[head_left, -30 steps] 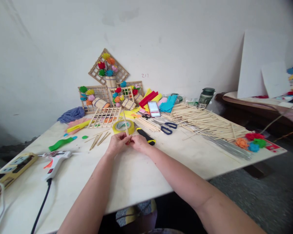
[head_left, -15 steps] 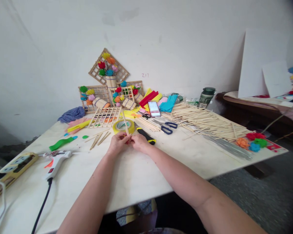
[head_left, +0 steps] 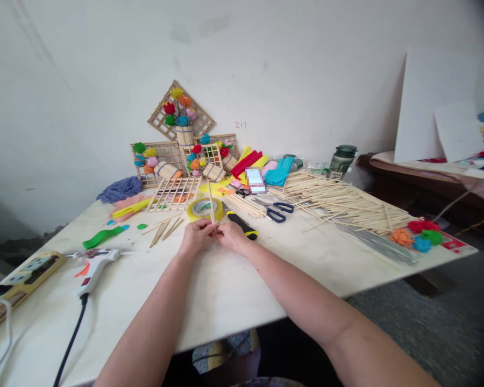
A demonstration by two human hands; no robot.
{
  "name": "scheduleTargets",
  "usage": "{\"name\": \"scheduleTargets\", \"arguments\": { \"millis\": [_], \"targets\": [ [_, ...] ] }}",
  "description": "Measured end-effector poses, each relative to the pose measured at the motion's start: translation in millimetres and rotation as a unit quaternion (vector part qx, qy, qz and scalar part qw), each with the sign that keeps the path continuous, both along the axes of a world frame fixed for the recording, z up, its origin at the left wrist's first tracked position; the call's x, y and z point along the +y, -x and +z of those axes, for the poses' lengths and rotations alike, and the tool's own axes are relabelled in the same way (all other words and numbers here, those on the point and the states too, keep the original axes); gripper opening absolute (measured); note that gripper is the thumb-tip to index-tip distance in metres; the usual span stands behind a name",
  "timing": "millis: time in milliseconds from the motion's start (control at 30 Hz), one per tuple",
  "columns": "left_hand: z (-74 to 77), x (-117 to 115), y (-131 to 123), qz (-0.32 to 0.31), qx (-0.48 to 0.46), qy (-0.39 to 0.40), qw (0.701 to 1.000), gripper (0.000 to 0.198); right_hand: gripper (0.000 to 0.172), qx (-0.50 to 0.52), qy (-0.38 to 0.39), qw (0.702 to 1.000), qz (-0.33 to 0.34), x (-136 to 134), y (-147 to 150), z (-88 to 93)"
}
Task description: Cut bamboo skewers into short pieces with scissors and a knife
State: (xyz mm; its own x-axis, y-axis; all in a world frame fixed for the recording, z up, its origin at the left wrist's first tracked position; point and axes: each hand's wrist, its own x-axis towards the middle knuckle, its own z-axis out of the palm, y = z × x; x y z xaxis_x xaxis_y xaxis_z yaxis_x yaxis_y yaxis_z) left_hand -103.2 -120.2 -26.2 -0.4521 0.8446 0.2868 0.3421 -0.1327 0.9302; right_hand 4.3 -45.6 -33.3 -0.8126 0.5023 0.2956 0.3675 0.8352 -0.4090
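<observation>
Thin wooden sticks (head_left: 212, 207) stand nearly upright between my two hands, their lower ends hidden by fingers. My left hand (head_left: 197, 235) is closed on them with thumb and fingertips. Touching it from the right, my right hand (head_left: 230, 236) pinches the same sticks low down. Just behind the hands lies a roll of yellow tape (head_left: 193, 208). A black and yellow utility knife (head_left: 239, 222) lies beside my right hand. Several short sticks (head_left: 171, 228) rest on the table left of my left hand.
A white glue gun (head_left: 94, 277) and a power strip (head_left: 30, 279) lie at the left. Lattice panels (head_left: 173, 194) with paper flowers stand at the back. Scissors (head_left: 275, 213), many loose sticks (head_left: 326, 196), silvery wires (head_left: 371, 239) and a green bottle (head_left: 341, 161) are on the right.
The sticks between my hands have become slightly more upright. Both hands keep nearly the same place, and the whole view has shifted very slightly.
</observation>
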Motion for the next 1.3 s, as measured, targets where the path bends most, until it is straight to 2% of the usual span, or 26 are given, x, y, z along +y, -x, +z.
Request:
{"name": "scheduleTargets", "arguments": {
  "millis": [167, 267, 333, 433, 533, 600, 767, 833, 933, 1033, 1133, 1300],
  "targets": [
    [4.0, -3.7, 5.6, 0.026, 0.004, 0.008, 1.000, 0.029, 0.018, 0.018, 0.018, 0.998, 0.049, 3.7, -4.8, 5.1],
    [6.0, -5.3, 8.7, 0.024, -0.041, 0.024, 0.999, 0.034, 0.024, 0.023, 0.039, 0.997, 0.067, 9.3, -9.0, 10.7],
    [7.4, -6.3, 10.4, 0.020, -0.077, 0.041, 0.996, 0.036, 0.026, 0.036, 0.032, 0.998, 0.032, 13.2, -12.4, 15.3],
    [10.1, -8.3, 13.4, 0.022, -0.105, 0.064, 0.992, 0.037, 0.028, 0.047, -0.022, 0.996, -0.075, 18.7, -18.6, 22.5],
    [13.7, -11.4, 17.3, 0.043, -0.107, 0.087, 0.989, 0.035, 0.028, -0.001, -0.075, 0.980, -0.186, 24.4, -24.6, 26.7],
    [15.7, -13.9, 20.3, 0.067, -0.104, 0.103, 0.987, 0.033, 0.034, -0.057, -0.080, 0.969, -0.227, 28.1, -26.8, 27.0],
    [15.2, -18.3, 27.5, 0.082, -0.104, 0.146, 0.980, 0.034, 0.049, -0.148, -0.027, 0.961, -0.232, 32.3, -24.8, 24.5],
    [14.0, -18.7, 29.1, 0.082, -0.110, 0.160, 0.978, 0.033, 0.049, -0.165, -0.017, 0.961, -0.221, 31.1, -22.9, 24.7],
    [13.7, -18.6, 28.6, 0.079, -0.120, 0.166, 0.975, 0.032, 0.039, -0.178, -0.011, 0.959, -0.220, 29.4, -21.6, 25.9],
    [15.2, -18.4, 26.1, 0.079, -0.125, 0.167, 0.975, 0.031, 0.033, -0.166, 0.004, 0.958, -0.233, 31.7, -23.2, 27.1],
    [16.1, -18.5, 26.3, 0.088, -0.109, 0.165, 0.976, 0.031, 0.034, -0.136, 0.024, 0.959, -0.248, 38.4, -26.6, 28.1],
    [12.0, -19.3, 40.7, 0.125, -0.007, 0.189, 0.974, 0.031, 0.039, -0.070, 0.086, 0.963, -0.246, 45.9, -29.0, 31.3]
  ]
}}
